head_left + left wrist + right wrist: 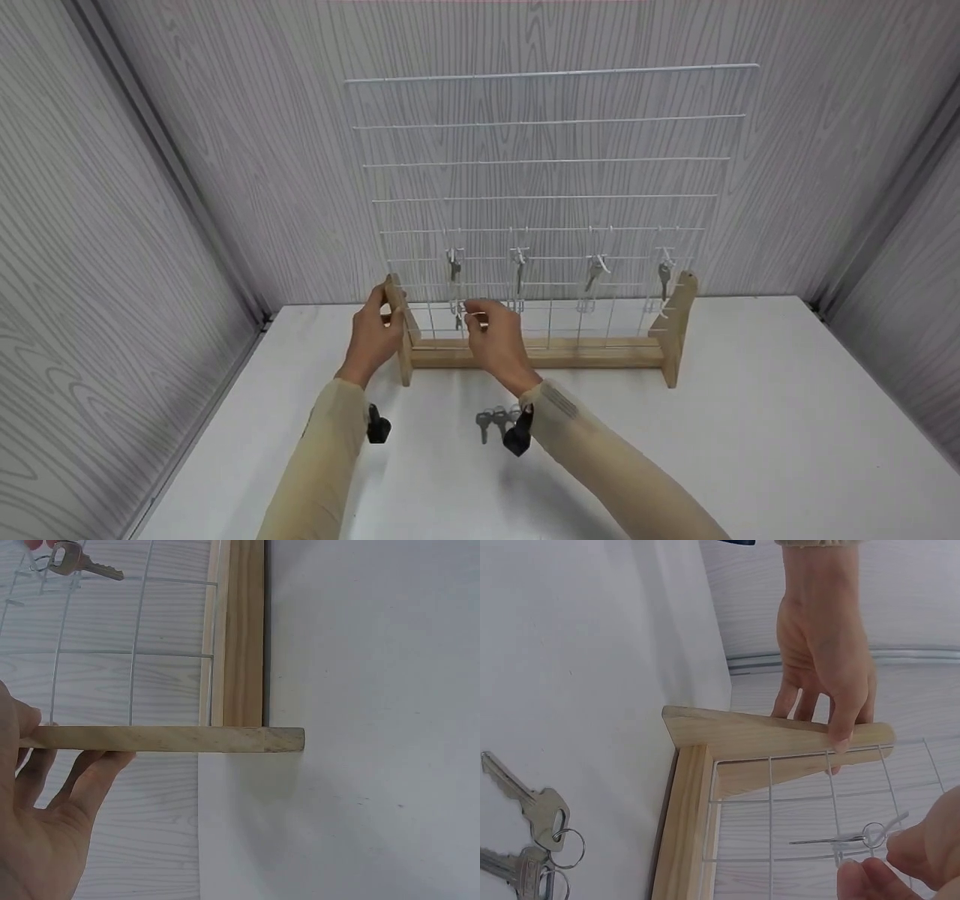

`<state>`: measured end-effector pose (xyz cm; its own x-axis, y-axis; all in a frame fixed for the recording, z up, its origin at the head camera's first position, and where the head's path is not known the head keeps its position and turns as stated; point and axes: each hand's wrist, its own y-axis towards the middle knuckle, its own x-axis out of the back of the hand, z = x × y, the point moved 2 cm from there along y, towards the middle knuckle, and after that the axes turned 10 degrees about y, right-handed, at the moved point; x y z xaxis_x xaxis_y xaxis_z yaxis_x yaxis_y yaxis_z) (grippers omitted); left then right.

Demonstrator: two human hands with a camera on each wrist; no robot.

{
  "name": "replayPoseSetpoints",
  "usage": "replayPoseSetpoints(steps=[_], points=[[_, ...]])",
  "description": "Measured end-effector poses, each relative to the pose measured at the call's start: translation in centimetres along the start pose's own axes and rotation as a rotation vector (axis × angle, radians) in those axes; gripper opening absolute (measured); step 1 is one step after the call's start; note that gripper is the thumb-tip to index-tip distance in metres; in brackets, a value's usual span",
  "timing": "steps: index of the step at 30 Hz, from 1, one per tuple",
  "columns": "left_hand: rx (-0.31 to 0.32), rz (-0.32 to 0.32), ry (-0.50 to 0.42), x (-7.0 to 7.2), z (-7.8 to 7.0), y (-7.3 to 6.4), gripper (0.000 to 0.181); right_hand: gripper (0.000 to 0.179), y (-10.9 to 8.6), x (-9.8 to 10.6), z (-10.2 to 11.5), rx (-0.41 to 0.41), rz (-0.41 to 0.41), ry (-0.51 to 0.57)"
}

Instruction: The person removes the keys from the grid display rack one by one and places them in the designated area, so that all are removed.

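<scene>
A white wire grid (555, 159) stands in a wooden base (600, 357). My left hand (375, 337) grips the wooden side post (165, 738) at the left end, thumb on one face and fingers on the other. At a lower hook on the left, my right hand (496, 341) pinches at the small ring (873, 835) of a metal key (69, 558). The ring is around the white hook (897, 820), and the key hangs just beyond the fingertips. The exact contact of finger and ring is partly hidden.
Several keys hang in a row on upper hooks, such as one key (664, 271) at the right. More loose keys (546, 814) with rings lie on the white tabletop (750, 420) in front of the base. A wood-grain panel (247, 135) rises behind the grid.
</scene>
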<state>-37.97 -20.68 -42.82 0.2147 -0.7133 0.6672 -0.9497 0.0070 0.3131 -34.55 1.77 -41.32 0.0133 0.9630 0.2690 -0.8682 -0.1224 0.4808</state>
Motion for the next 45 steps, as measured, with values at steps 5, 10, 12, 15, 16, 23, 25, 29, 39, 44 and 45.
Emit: replayPoseSetpoints(steps=[5, 10, 12, 15, 16, 23, 25, 29, 39, 44, 45], points=[[0.008, 0.012, -0.004, -0.1, 0.0, 0.0, 0.055, 0.025, 0.4, -0.4, -0.3, -0.058, -0.006, -0.007], [0.005, 0.011, -0.007, -0.1, 0.0, -0.1, 0.053, 0.024, 0.8, -0.8, -0.4, -0.093, 0.001, 0.001], [0.003, 0.007, -0.012, -0.1, 0.0, -0.1, 0.053, 0.024, 1.0, -0.9, -0.5, -0.089, 0.0, -0.007], [0.003, 0.012, -0.015, -0.1, 0.1, -0.2, 0.053, 0.021, 1.1, -1.1, -0.6, -0.101, -0.007, -0.022], [0.003, 0.014, -0.015, -0.2, 0.1, -0.2, 0.053, 0.02, 1.1, -1.1, -0.7, -0.107, -0.009, -0.024], [-0.011, 0.009, -0.013, -0.2, 0.2, -0.1, 0.052, 0.017, 1.4, -1.1, -0.7, -0.101, -0.015, -0.011], [-0.012, 0.004, -0.015, 0.0, 0.2, -0.1, 0.053, 0.017, 1.5, -1.0, -0.7, -0.1, -0.013, -0.005], [-0.014, 0.004, -0.014, 0.1, 0.1, 0.0, 0.053, 0.015, 1.8, -1.0, -0.8, -0.109, -0.014, -0.001], [-0.05, -0.015, 0.0, 0.0, -0.1, 0.3, 0.052, 0.013, 1.8, -0.3, 0.1, -0.057, -0.025, -0.022], [-0.037, -0.015, 0.0, -0.1, 0.2, 0.2, 0.053, 0.013, 1.3, -0.1, 0.2, -0.047, -0.006, -0.013], [-0.03, -0.014, 0.0, -0.1, 0.2, 0.2, 0.053, 0.013, 1.2, -0.1, 0.2, -0.049, 0.003, -0.011]])
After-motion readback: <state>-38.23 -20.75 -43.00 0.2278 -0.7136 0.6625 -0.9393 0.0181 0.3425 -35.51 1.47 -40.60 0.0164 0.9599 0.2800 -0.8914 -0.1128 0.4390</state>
